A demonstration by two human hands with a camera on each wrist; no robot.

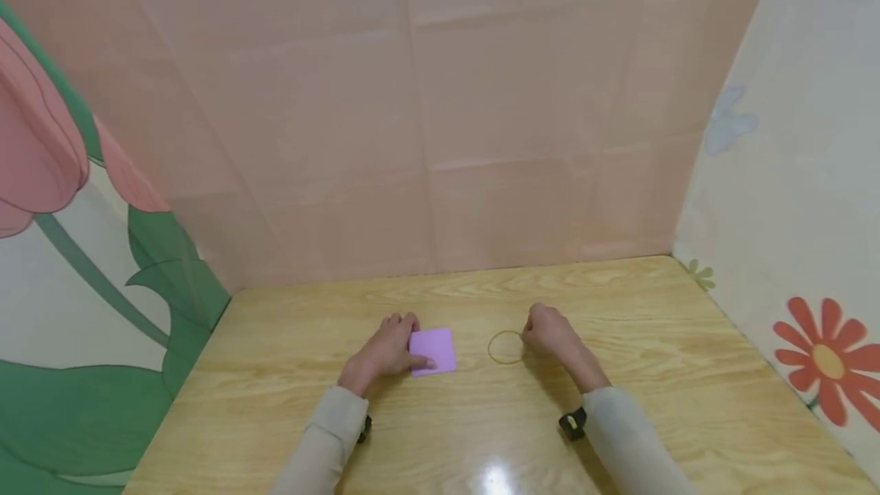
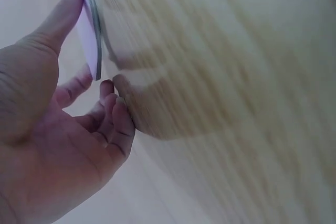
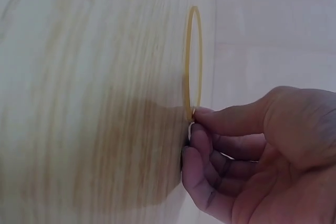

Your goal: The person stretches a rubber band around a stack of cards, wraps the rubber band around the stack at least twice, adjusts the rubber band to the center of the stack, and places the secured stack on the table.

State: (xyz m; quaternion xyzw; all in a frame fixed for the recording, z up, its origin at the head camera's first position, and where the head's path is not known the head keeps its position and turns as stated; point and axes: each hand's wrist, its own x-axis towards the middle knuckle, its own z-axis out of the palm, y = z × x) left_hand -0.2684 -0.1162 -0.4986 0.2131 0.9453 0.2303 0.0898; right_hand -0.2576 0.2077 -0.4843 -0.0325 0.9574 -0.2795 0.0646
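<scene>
My left hand [image 1: 388, 348] holds a thin purple square [image 1: 433, 351] by its left side, thumb on top near the lower edge. The left wrist view shows the grey edge of the purple square [image 2: 94, 35] raised off the tabletop at a slant, while the other fingers curl loosely by the wood. To the right, my right hand [image 1: 550, 331] pinches a yellow rubber band [image 1: 490, 348] between thumb and forefinger. The rubber band [image 3: 187, 66] forms an open loop pointing toward the purple square, close over the table.
A light wood-grain table [image 1: 440, 434] lies under both hands. Behind it hangs a creased pinkish sheet [image 1: 426, 113]. Walls with a painted tulip [image 1: 41, 113] on the left and a red flower [image 1: 825, 361] on the right border the table. Dark bands [image 1: 573, 424] sit at the wrists.
</scene>
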